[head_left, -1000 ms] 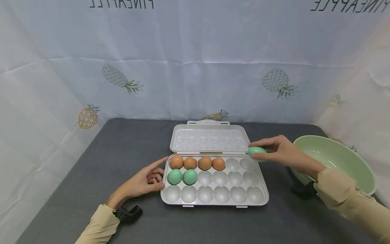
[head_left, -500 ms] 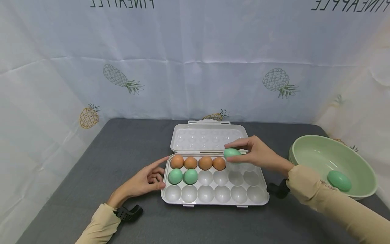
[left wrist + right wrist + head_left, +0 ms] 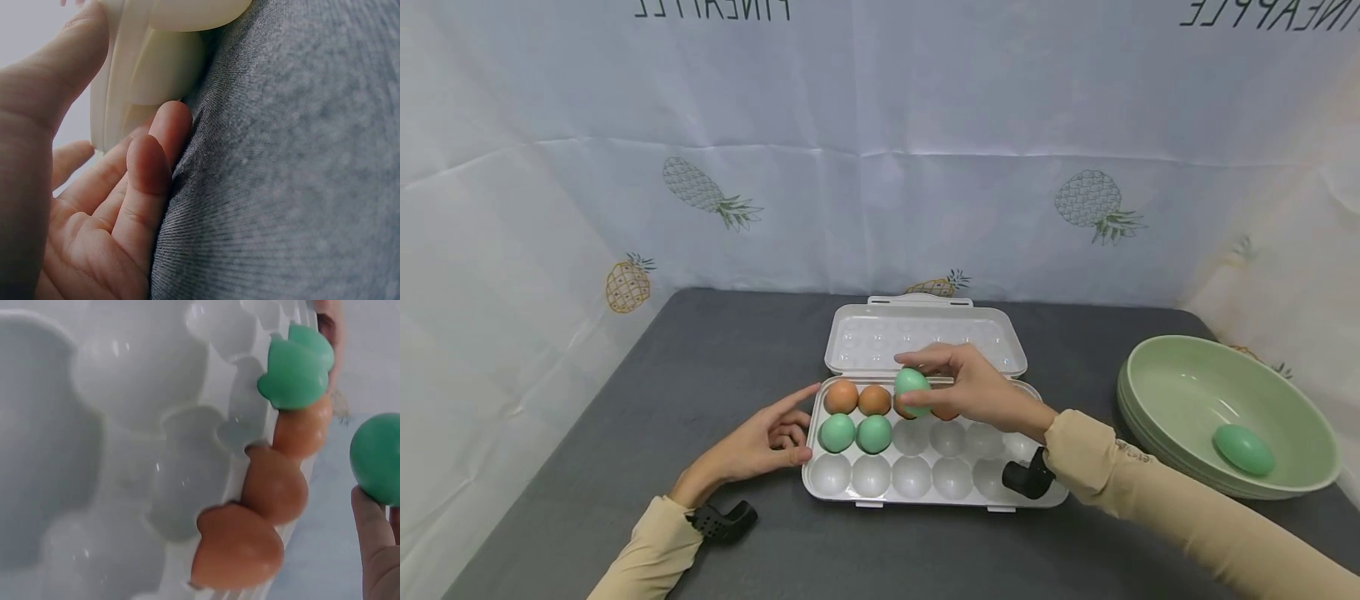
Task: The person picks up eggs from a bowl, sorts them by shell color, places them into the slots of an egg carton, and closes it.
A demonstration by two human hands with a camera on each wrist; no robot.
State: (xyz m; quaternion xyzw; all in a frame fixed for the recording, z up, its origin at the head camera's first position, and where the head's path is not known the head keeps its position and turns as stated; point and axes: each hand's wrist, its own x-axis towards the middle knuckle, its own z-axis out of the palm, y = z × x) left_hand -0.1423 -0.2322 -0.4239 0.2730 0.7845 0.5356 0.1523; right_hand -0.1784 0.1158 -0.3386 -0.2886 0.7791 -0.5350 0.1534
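Observation:
My right hand (image 3: 973, 387) pinches a green egg (image 3: 912, 390) between thumb and fingertips, above the back row of the white egg carton (image 3: 932, 503). The right wrist view shows that green egg (image 3: 380, 459) raised off the tray. Behind it, partly hidden, sit brown eggs (image 3: 874, 401) in the back row. Two green eggs (image 3: 838, 433) occupy the left of the middle row. At the carton's left end rests my left hand (image 3: 756, 442), thumb and index finger spread against its edge. In the left wrist view the other fingers of the left hand (image 3: 119, 206) curl loosely beside the wall.
Right of the carton stands a stack of light green bowls (image 3: 1187, 375), with one green egg (image 3: 1243, 450) in the top one. The carton's raised lid (image 3: 880, 337) lies back behind the tray. A pineapple-print curtain (image 3: 880, 208) backs the dark table (image 3: 760, 333).
My right hand has carried the green egg leftward from beside the carton's right end to above the back row, and the egg has tipped more upright. My left hand stays at the carton.

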